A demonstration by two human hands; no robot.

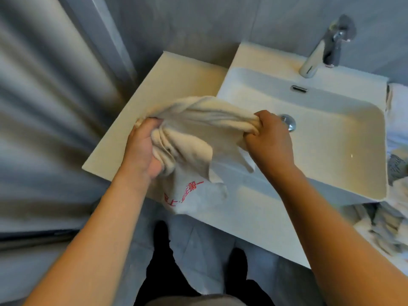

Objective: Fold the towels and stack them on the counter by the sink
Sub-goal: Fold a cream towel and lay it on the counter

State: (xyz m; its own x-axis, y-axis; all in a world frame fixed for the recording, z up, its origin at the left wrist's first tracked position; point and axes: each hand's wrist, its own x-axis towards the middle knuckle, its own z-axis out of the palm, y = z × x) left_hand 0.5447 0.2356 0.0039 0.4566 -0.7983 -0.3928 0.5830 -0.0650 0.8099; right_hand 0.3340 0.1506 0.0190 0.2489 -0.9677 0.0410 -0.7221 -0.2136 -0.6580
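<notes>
One cream terry towel with red printed characters [194, 138] hangs bunched between our two hands, over the front edge of the white counter [167, 78] just left of the white rectangular sink basin [331, 138]. Our left hand [143, 149] clutches a gathered wad of it, and our right hand [268, 138] clenches the twisted other end above the basin. We count one chrome faucet [320, 54], and a heap of crumpled towels [393, 219] at the sink's right; bare counter lies beyond the left hand.
</notes>
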